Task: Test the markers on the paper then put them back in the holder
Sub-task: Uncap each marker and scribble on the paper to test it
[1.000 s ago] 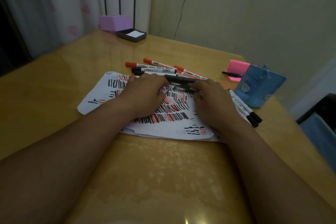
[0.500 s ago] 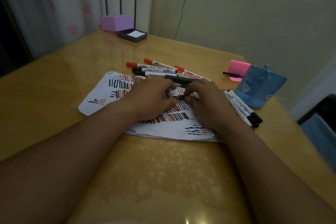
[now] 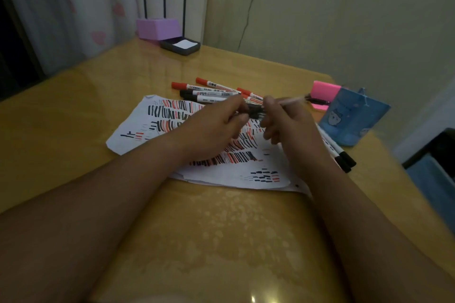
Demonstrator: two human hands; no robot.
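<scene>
Above the white paper (image 3: 138, 135), which is covered in red and black strokes, both hands meet on one marker. My right hand (image 3: 285, 128) grips the white marker barrel (image 3: 293, 100), which points right toward the blue holder (image 3: 354, 118). My left hand (image 3: 216, 123) pinches the marker's black cap end (image 3: 254, 110). Whether the cap is on or off I cannot tell. Several red and black markers (image 3: 209, 90) lie in a pile behind the paper. Two black-capped markers (image 3: 339, 152) lie right of the paper, in front of the holder.
A pink sticky-note pad (image 3: 323, 90) with a dark pen on it lies behind the holder. A purple box (image 3: 157, 28) and a dark tray with white paper (image 3: 181, 45) stand at the table's far corner. The table edge (image 3: 418, 179) runs close on the right.
Both hands rose off the paper. They came together on a black-capped marker and lifted it; its barrel now sticks out to the right of my right hand.
</scene>
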